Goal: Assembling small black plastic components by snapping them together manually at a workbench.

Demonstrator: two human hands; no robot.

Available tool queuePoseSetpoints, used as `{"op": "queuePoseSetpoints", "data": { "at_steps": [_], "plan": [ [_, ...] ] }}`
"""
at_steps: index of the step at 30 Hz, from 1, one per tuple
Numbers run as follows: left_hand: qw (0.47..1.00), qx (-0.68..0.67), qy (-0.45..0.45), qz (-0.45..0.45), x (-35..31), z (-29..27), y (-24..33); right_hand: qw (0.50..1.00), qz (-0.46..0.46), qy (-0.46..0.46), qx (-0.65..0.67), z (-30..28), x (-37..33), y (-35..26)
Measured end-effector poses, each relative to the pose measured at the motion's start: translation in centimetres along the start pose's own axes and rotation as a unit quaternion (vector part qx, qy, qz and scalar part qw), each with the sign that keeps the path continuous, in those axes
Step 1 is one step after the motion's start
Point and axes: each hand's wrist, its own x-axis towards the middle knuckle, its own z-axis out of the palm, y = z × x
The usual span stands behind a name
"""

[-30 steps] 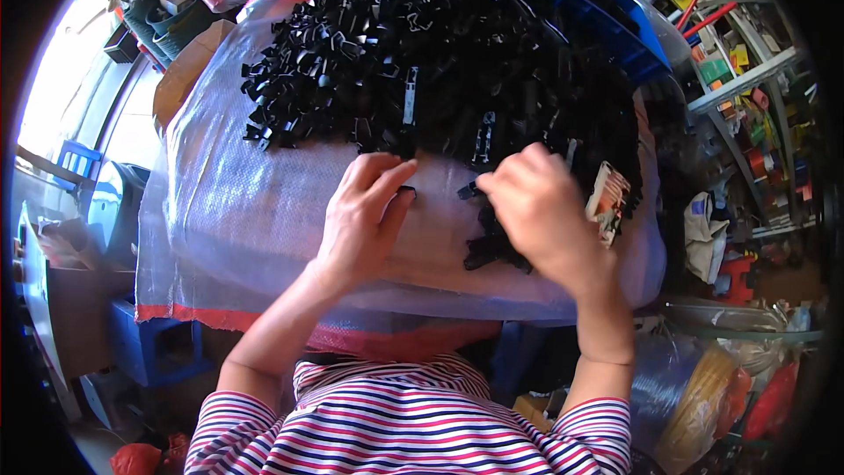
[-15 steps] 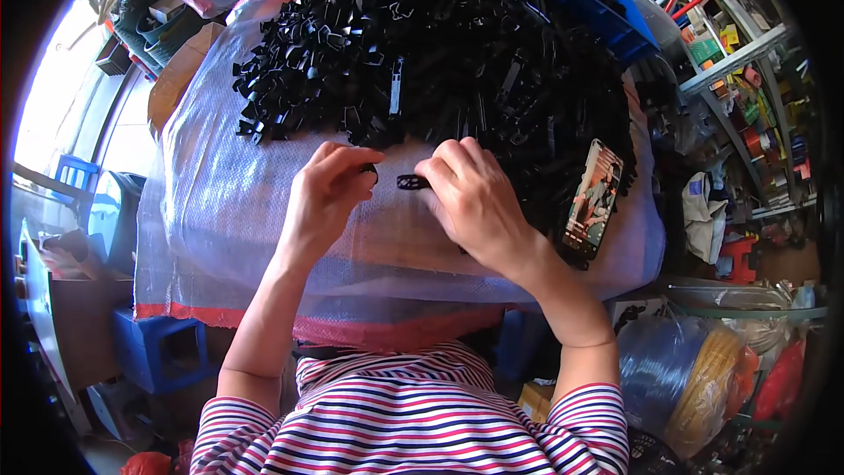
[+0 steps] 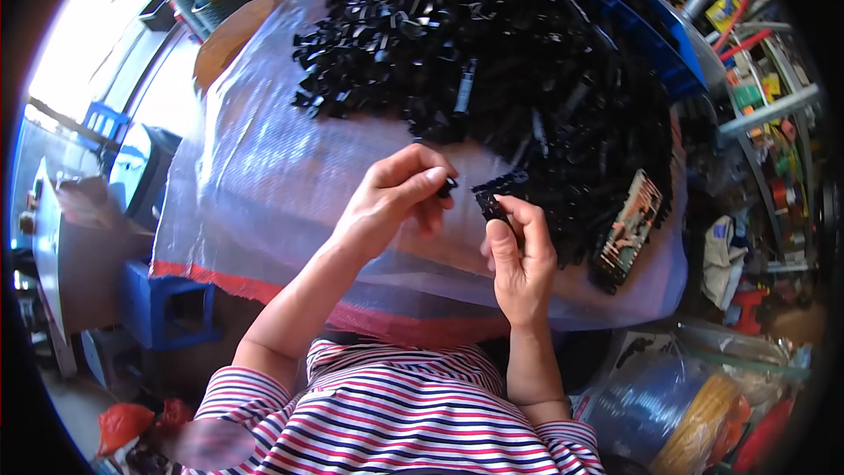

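In a pinch between thumb and forefinger, my left hand (image 3: 387,198) holds a small black plastic piece (image 3: 448,186). My right hand (image 3: 525,264), turned so its thumb faces me, grips a black part with holes through it (image 3: 489,202). The two parts are close together but apart. Just beyond both hands spreads a big heap of glossy black clip-like pieces (image 3: 422,44). It lies on a whitish woven sack (image 3: 290,185) with a red hem. A phone (image 3: 629,233) with a lit picture leans on the heap's right side.
Blue crates (image 3: 655,22) stand behind the heap. At right are a cluttered metal rack (image 3: 769,114) and plastic-wrapped blue and yellow rolls (image 3: 655,400). A blue stool (image 3: 167,303) and a grey-white cabinet (image 3: 79,255) are on the left.
The whole view has shifted, and the sack and heap sit farther right. My right hand has turned from knuckles up to thumb toward me, still gripping a black part. My left hand keeps its pinch.
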Motion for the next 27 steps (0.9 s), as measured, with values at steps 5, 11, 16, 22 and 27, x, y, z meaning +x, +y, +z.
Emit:
{"op": "queuePoseSetpoints", "data": {
  "at_steps": [5,11,16,22,27],
  "plan": [
    [1.0,0.001,-0.011,0.022,-0.1,0.2,-0.7,0.991,-0.108,0.005,-0.08,0.4,0.2,1.0],
    [0.997,0.032,0.004,0.068,-0.7,0.7,-1.2,0.993,-0.071,-0.04,-0.089,0.4,0.5,0.7],
    [0.963,0.21,0.025,0.167,-1.6,1.3,-1.1,0.992,-0.086,-0.027,-0.091,1.3,0.5,1.0],
    [0.963,0.169,0.097,0.184,-2.3,2.6,-1.3,0.994,-0.096,-0.004,-0.054,3.8,1.0,1.2],
    [0.963,-0.224,0.075,0.128,-0.6,0.1,-0.9,0.915,-0.285,-0.089,-0.273,1.5,3.6,-1.8]
  ]
}}
